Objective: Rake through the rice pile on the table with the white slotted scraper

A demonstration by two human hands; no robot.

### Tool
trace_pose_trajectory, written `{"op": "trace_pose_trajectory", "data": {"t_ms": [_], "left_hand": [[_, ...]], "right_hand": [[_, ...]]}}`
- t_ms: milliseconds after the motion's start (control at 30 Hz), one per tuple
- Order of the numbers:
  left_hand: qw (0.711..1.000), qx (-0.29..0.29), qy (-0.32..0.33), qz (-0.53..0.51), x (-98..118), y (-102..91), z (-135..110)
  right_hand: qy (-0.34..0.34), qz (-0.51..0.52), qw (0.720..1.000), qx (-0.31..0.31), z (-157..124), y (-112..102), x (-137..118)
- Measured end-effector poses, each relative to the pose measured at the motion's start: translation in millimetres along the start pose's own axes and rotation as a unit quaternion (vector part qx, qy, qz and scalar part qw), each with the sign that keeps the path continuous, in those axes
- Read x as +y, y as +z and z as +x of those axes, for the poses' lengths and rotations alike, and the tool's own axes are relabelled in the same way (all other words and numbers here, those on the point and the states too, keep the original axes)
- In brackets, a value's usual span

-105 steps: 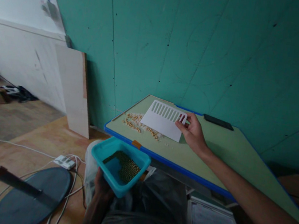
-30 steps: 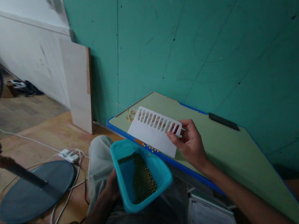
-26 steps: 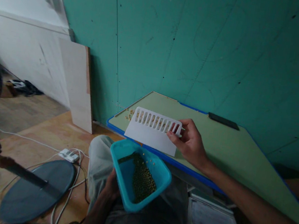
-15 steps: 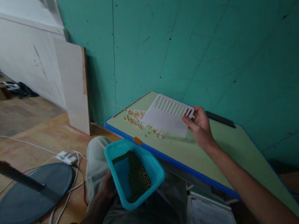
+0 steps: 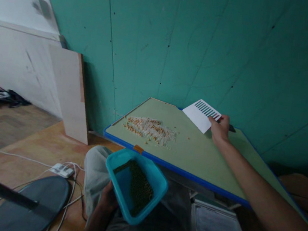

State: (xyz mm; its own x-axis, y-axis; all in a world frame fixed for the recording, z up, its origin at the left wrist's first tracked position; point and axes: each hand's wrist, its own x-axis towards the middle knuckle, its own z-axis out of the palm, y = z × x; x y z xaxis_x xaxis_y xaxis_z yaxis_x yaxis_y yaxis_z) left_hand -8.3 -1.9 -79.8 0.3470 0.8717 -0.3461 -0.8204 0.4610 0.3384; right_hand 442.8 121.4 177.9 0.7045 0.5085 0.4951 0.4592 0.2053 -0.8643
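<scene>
My left hand (image 5: 109, 197) grips a blue plastic container (image 5: 122, 189) over my lap, below the table's front edge. Small dark green beans (image 5: 141, 189) lie in it, gathered toward its right side; the fingers underneath are partly hidden. At the table's back right, my right hand (image 5: 220, 130) pinches the slotted end of a white plastic scraper (image 5: 198, 115), holding it tilted above the top. A spread pile of white grains and yellow kernels (image 5: 152, 129) lies on the left part of the table, apart from the scraper.
The pale green table (image 5: 194, 155) has a blue edge with an orange clip (image 5: 138, 149) and stands against a green wall. A dark flat object (image 5: 232, 129) lies behind my right hand. At left are a round stand base (image 5: 28, 205), a power strip (image 5: 62, 170) with cables and a leaning board (image 5: 70, 93).
My right hand has carried the scraper to the right and away from the pile, uncovering more of the grains. The container stays in my left hand, nearly unmoved.
</scene>
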Motion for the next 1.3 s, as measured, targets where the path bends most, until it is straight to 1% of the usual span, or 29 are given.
{"op": "trace_pose_trajectory", "data": {"t_ms": [133, 200, 267, 367, 533, 767, 1000, 1133, 1300], "left_hand": [[1.0, -0.011, -0.005, 0.015, 3, -7.6, 3], [1.0, -0.021, -0.006, 0.017, 4, -8.7, 5], [0.999, -0.03, -0.004, 0.018, 5, -9.1, 6], [0.999, -0.044, -0.007, 0.022, 3, -9.5, 6], [0.997, -0.071, -0.015, 0.021, 2, -8.3, 6], [0.995, -0.093, -0.038, 0.016, 4, -1.6, 4], [0.996, -0.077, -0.046, 0.025, 7, 3.8, 2], [0.997, -0.061, -0.046, 0.028, 8, 6.5, 0], [0.998, -0.044, -0.039, 0.024, 6, 11.7, -4]], "right_hand": [[-0.041, -0.053, 0.994, 0.087, 20, -25, -7], [-0.066, -0.082, 0.988, 0.111, 27, -36, -10], [-0.082, -0.112, 0.983, 0.12, 29, -44, -10], [-0.097, -0.153, 0.978, 0.105, 29, -47, -3], [-0.127, -0.201, 0.968, 0.079, 25, -46, 7], [-0.212, -0.274, 0.936, 0.06, 21, -44, 7], [-0.236, -0.323, 0.916, 0.017, 13, -38, 0], [-0.235, -0.342, 0.91, -0.01, 9, -34, -6], [-0.235, -0.36, 0.902, -0.018, 6, -32, -9]]}}
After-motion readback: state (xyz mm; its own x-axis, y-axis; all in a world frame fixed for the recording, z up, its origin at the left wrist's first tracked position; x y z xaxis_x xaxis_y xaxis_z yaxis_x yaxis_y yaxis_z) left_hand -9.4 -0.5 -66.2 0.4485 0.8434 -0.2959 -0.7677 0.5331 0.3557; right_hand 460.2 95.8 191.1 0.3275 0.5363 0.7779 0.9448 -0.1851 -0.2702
